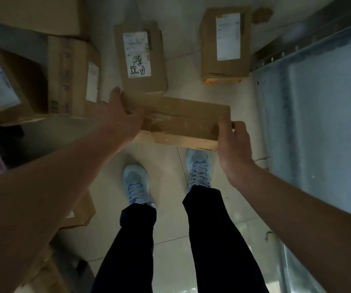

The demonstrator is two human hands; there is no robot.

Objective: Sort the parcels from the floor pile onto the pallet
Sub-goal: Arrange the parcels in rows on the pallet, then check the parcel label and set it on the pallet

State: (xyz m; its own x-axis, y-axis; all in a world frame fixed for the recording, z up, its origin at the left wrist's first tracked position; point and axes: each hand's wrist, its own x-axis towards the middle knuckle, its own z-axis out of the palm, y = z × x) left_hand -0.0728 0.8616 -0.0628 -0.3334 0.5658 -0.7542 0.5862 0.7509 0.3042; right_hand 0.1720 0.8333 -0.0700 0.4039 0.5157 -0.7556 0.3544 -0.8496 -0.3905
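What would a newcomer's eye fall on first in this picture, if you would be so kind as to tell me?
First, the flat cardboard parcel held at the centre of the view, the left hand gripping its left end and the right hand its right end, above the person's pale shoes. Next, beyond it, two labelled boxes on the tiled floor: one with handwritten marks on its label, and another to its right.

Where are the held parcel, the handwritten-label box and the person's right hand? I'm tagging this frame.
held parcel (183, 121), head view, taped top face.
handwritten-label box (137, 53), head view, white label.
right hand (233, 142), head view, back of hand.
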